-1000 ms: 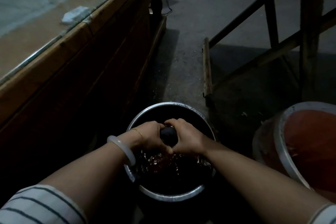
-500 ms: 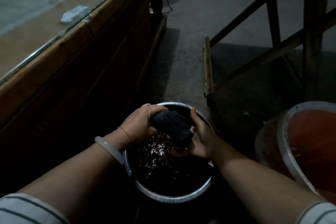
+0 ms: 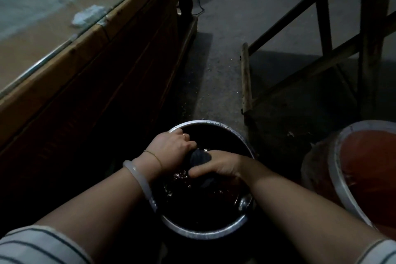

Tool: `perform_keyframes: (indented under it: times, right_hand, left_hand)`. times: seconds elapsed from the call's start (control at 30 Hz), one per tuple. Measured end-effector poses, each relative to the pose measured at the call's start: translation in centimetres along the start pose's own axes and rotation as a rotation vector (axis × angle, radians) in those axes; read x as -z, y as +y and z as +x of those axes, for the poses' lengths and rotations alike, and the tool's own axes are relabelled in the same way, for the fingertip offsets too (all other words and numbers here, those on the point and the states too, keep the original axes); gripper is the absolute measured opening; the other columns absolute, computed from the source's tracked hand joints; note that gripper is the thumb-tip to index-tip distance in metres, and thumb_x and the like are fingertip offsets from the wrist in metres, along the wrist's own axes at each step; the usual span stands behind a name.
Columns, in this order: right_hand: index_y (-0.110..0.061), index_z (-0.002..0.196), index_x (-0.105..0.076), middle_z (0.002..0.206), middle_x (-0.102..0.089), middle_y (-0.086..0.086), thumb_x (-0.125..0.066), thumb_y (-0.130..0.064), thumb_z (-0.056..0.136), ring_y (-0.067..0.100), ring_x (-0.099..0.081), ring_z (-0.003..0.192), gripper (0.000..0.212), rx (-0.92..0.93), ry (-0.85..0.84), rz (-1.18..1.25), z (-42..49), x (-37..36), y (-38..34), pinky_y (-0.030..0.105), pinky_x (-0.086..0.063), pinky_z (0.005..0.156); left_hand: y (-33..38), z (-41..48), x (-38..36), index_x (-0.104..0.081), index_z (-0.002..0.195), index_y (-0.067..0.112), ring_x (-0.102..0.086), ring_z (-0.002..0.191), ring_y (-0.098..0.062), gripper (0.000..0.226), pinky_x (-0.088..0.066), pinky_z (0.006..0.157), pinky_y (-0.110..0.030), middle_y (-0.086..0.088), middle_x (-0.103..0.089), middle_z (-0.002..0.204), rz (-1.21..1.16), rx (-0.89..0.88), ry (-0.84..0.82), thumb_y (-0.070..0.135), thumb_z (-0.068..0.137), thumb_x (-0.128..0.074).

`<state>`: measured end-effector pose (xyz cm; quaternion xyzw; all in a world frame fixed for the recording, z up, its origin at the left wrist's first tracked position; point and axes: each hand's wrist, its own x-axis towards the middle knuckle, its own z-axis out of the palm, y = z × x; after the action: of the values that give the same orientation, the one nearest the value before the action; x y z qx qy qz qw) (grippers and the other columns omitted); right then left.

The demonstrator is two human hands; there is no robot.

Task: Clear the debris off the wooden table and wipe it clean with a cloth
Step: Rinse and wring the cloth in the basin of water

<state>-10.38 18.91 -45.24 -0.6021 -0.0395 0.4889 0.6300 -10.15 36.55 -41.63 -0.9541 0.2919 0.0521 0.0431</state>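
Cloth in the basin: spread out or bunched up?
Bunched up. The dark cloth shows only as a creased wad gripped between the left hand and right hand, over water in the metal basin.

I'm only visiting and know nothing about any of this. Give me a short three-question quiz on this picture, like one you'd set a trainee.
1. Fill the gap: the left hand and right hand both grip the dark cloth over a metal ___ on the floor.
2. Pick one: the white bangle is worn on A) the left wrist, B) the right wrist, C) neither wrist.
3. True or false: a crumpled white scrap lies on the wooden table.

Key: 1. basin. 2. A. 3. True.
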Motion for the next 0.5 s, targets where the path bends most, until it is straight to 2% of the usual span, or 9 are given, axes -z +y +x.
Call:
perform_keyframes:
  times: [0.03,0.1,0.2,0.27,0.33,0.37,0.43,0.5]
  right_hand:
    - [-0.014,0.096,-0.073,0.092,-0.073,0.008,-0.088,-0.013,0.064,0.022,-0.069,0.088,0.036,0.006,0.071,-0.114,0.2,-0.4,-0.3,0.040,-0.054,0.085]
    - [-0.017,0.093,-0.071,0.088,-0.073,0.003,-0.090,-0.011,0.061,0.018,-0.069,0.085,0.037,0.033,0.234,-0.429,0.4,-0.9,-0.6,0.040,-0.059,0.084]
    - [-0.021,0.101,-0.069,0.091,-0.072,-0.001,-0.082,-0.014,0.062,0.015,-0.069,0.085,0.042,0.061,0.378,-0.826,0.7,-1.1,-0.9,0.037,-0.060,0.078]
    - [-0.024,0.105,-0.067,0.094,-0.071,0.000,-0.079,-0.021,0.067,0.018,-0.067,0.089,0.040,0.140,0.451,-1.013,0.6,-1.4,-0.8,0.036,-0.058,0.076]
    - [-0.025,0.109,-0.065,0.099,-0.070,0.002,-0.074,-0.027,0.073,0.023,-0.065,0.094,0.037,0.238,0.528,-1.191,0.5,-1.4,-0.7,0.034,-0.053,0.074]
    - [-0.025,0.112,-0.063,0.102,-0.069,0.003,-0.070,-0.027,0.077,0.025,-0.064,0.097,0.036,0.286,0.559,-1.278,0.6,-1.3,-0.4,0.034,-0.051,0.074]
    - [-0.025,0.120,-0.061,0.107,-0.068,0.003,-0.066,-0.025,0.079,0.027,-0.064,0.099,0.041,0.401,0.590,-1.389,0.5,-0.8,0.4,0.038,-0.052,0.077]
    - [-0.021,0.117,-0.064,0.098,-0.067,0.003,-0.070,-0.022,0.073,0.029,-0.066,0.088,0.045,0.558,0.607,-1.450,0.4,-0.2,1.1,0.039,-0.054,0.068]
  left_hand:
    - [0.2,0.1,-0.1,-0.055,0.118,0.029,-0.049,0.109,-0.016,0.027,-0.039,0.072,-0.025,0.006,-0.057,0.112,0.024,0.022,-0.051,0.034,0.093,-0.045]
    - [0.6,0.2,-0.5,-0.056,0.118,0.028,-0.050,0.109,-0.016,0.031,-0.042,0.076,-0.026,0.006,-0.058,0.114,0.042,0.060,-0.141,0.039,0.089,-0.051]
    - [1.2,0.2,-0.4,-0.059,0.111,0.027,-0.058,0.103,-0.017,0.030,-0.044,0.076,-0.028,0.004,-0.063,0.108,-0.053,0.175,-0.258,0.040,0.084,-0.057]
    - [1.4,0.3,-0.5,-0.062,0.099,0.026,-0.062,0.092,-0.017,0.022,-0.045,0.069,-0.027,0.004,-0.065,0.096,-0.232,0.290,-0.325,0.036,0.079,-0.060]
    - [1.3,0.3,-0.9,-0.061,0.078,0.025,-0.063,0.077,-0.016,0.006,-0.049,0.064,-0.028,0.004,-0.064,0.080,-0.453,0.381,-0.350,0.030,0.075,-0.062]
    - [1.2,0.4,-1.4,-0.060,0.071,0.023,-0.064,0.071,-0.016,0.005,-0.052,0.062,-0.029,0.003,-0.065,0.074,-0.575,0.418,-0.359,0.028,0.072,-0.063]
    - [1.2,0.5,-1.8,-0.061,0.066,0.019,-0.065,0.067,-0.019,0.002,-0.054,0.061,-0.030,-0.002,-0.066,0.070,-0.784,0.461,-0.374,0.020,0.068,-0.062]
    - [1.4,0.3,-1.5,-0.065,0.069,0.012,-0.065,0.063,-0.020,0.003,-0.052,0.057,-0.027,-0.005,-0.065,0.066,-0.948,0.500,-0.420,0.011,0.066,-0.064]
